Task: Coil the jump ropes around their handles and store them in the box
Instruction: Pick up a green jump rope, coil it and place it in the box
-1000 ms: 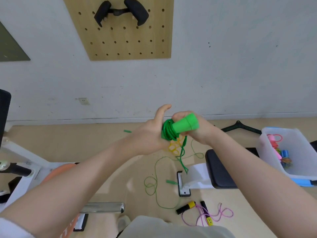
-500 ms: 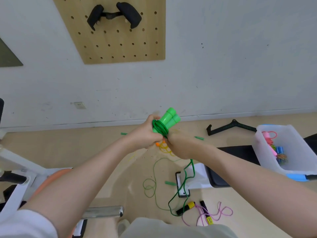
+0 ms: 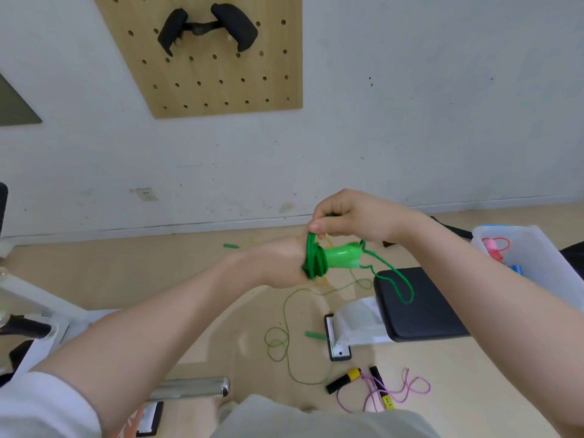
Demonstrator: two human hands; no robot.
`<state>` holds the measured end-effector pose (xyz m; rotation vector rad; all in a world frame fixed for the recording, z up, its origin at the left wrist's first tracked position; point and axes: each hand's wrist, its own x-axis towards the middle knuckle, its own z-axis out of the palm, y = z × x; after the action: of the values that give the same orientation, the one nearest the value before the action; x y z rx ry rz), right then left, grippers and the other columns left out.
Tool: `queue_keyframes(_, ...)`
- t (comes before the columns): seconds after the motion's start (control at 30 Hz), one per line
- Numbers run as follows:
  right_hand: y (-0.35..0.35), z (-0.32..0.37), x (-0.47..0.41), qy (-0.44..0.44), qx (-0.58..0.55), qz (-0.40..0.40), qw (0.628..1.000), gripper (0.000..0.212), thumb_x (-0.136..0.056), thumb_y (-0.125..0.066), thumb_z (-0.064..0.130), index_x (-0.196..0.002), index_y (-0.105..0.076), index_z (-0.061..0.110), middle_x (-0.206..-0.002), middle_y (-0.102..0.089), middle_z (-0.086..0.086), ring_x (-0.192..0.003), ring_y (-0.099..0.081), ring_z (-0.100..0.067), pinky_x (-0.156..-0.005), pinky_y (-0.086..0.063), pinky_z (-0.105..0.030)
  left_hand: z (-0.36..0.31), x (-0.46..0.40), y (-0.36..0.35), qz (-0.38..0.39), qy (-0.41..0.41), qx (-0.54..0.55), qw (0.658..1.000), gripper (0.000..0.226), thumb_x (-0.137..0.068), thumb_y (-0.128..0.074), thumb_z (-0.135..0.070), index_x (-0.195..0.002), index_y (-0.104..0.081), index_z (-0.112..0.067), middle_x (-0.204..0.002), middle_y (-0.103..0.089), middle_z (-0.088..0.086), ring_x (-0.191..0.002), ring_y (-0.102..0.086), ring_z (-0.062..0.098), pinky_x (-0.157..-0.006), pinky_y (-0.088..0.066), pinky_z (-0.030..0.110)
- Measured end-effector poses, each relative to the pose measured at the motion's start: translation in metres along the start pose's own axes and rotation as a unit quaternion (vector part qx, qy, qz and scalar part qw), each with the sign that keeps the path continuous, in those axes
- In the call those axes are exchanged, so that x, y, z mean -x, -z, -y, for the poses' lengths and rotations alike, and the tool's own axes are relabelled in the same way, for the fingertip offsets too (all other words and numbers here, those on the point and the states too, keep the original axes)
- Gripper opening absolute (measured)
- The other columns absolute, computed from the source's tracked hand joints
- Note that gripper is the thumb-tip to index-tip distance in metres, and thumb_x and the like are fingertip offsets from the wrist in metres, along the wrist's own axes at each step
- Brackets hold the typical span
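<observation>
Above a tan floor [image 3: 94, 279] backed by a white wall, green handles [image 3: 343, 256] are gripped at one end by the left hand [image 3: 278, 263], coils bunched against it. The rope [image 3: 392, 279] is pinched by the right hand [image 3: 350, 216] just above, its tail looping over a black pad [image 3: 420, 314]. The box [image 3: 537, 257] is seen at the right edge, well apart.
</observation>
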<state>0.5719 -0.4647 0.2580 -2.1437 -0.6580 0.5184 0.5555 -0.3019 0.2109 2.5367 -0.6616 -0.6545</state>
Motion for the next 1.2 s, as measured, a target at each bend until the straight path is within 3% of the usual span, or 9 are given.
queue_keyframes(0.07, -0.003, -0.01, -0.001, 0.006, -0.101, -0.005, 0.995, 0.025, -0.087, -0.061, 0.019, -0.062, -0.064, 0.023, -0.054, -0.048, 0.009, -0.054, -0.035, -0.008, -0.052, -0.028, -0.02, -0.008, 0.006, 0.0, -0.016, -0.037, 0.015, 0.999, 0.026, -0.081, -0.057, -0.008, -0.068, -0.039, -0.022, -0.057, -0.034, -0.008, -0.048, -0.034, 0.007, -0.045, -0.024, 0.016)
queue_keyframes(0.17, -0.011, -0.03, -0.003, -0.031, -0.243, -0.016, 0.969, 0.037, -0.087, -0.058, 0.012, -0.052, -0.065, 0.023, -0.047, -0.047, 0.012, -0.043, -0.038, -0.002, -0.044, -0.031, -0.014, -0.006, 0.014, 0.002, -0.054, -0.028, 0.091, 0.994, 0.071, -0.079, -0.062, -0.009, -0.137, -0.023, -0.024, -0.069, -0.045, -0.011, -0.055, -0.046, -0.001, -0.052, -0.033, 0.012)
queue_keyframes(0.23, -0.022, -0.043, -0.003, -0.068, -0.277, -0.017, 0.958, 0.032, -0.081, -0.059, 0.01, -0.05, -0.058, 0.019, -0.046, -0.046, 0.011, -0.041, -0.039, -0.001, -0.042, -0.032, -0.013, -0.009, 0.02, 0.006, -0.061, -0.017, 0.148, 0.987, 0.097, -0.078, -0.065, -0.003, -0.147, 0.001, -0.018, -0.075, -0.049, -0.008, -0.058, -0.05, -0.003, -0.059, -0.037, 0.01)
queue_keyframes(0.4, -0.061, -0.045, -0.006, -0.098, -0.019, 0.004, 0.995, 0.029, -0.098, -0.043, 0.024, -0.074, -0.059, 0.024, -0.062, -0.044, 0.003, -0.056, -0.042, -0.009, -0.049, -0.029, -0.019, 0.002, 0.019, 0.026, -0.204, 0.036, 0.18, 0.962, 0.068, -0.077, -0.066, -0.004, -0.132, -0.028, -0.016, -0.072, -0.048, -0.01, -0.056, -0.05, -0.002, -0.049, -0.035, 0.01)
queue_keyframes(0.5, -0.074, -0.025, -0.002, -0.072, 0.204, 0.079, 0.973, 0.031, -0.1, -0.035, 0.027, -0.099, -0.059, 0.007, -0.086, -0.06, -0.01, -0.085, -0.054, -0.026, -0.067, -0.033, -0.029, 0.027, 0.016, 0.019, -0.174, 0.117, 0.089, 0.974, 0.051, -0.082, -0.06, -0.009, -0.122, -0.029, -0.013, -0.074, -0.047, -0.001, -0.061, -0.049, 0.01, -0.051, -0.035, 0.021)
queue_keyframes(0.63, -0.061, 0.013, 0.005, -0.009, 0.302, 0.073, 0.95, 0.028, -0.099, -0.038, 0.027, -0.087, -0.051, 0.005, -0.083, -0.053, -0.014, -0.081, -0.048, -0.026, -0.064, -0.029, -0.032, 0.064, 0.009, -0.002, -0.149, 0.197, 0.007, 0.969, 0.042, -0.085, -0.052, -0.011, -0.119, -0.027, -0.009, -0.08, -0.056, 0.014, -0.074, -0.058, 0.033, -0.059, -0.039, 0.035)
queue_keyframes(0.83, -0.019, 0.013, -0.006, 0.041, 0.156, -0.084, 0.983, 0.023, -0.092, -0.056, 0.023, -0.078, -0.067, 0.009, -0.051, -0.046, 0.014, -0.053, -0.047, 0.002, -0.056, -0.032, -0.015, 0.049, 0.021, -0.015, -0.05, 0.016, -0.056, 0.997, 0.064, -0.084, -0.058, -0.023, -0.135, -0.019, -0.017, -0.082, -0.057, 0.005, -0.079, -0.059, 0.03, -0.069, -0.049, 0.039)
queue_keyframes(1.03, -0.035, -0.024, -0.01, -0.056, -0.208, -0.102, 0.971, 0.036, -0.089, -0.051, -0.002, -0.06, -0.053, 0.019, -0.042, -0.046, 0.014, -0.043, -0.035, 0.003, -0.046, -0.028, -0.015, 0.018, 0.032, 0.004, -0.155, -0.065, 0.202, 0.965, 0.088, -0.078, -0.068, -0.004, -0.141, -0.011, -0.027, -0.077, -0.056, -0.013, -0.067, -0.056, 0.005, -0.073, -0.044, 0.022)
queue_keyframes(1.2, -0.065, -0.024, -0.023, -0.091, -0.01, -0.104, 0.99, 0.036, -0.096, -0.039, 0.013, -0.063, -0.054, 0.018, -0.059, -0.049, 0.005, -0.055, -0.041, -0.011, -0.05, -0.031, -0.025, 0.023, 0.016, 0.002, -0.242, 0.041, 0.308, 0.919, 0.058, -0.07, -0.064, -0.01, -0.117, -0.037, -0.031, -0.088, -0.061, 0.009, -0.08, -0.06, 0.028, -0.07, -0.048, 0.034)
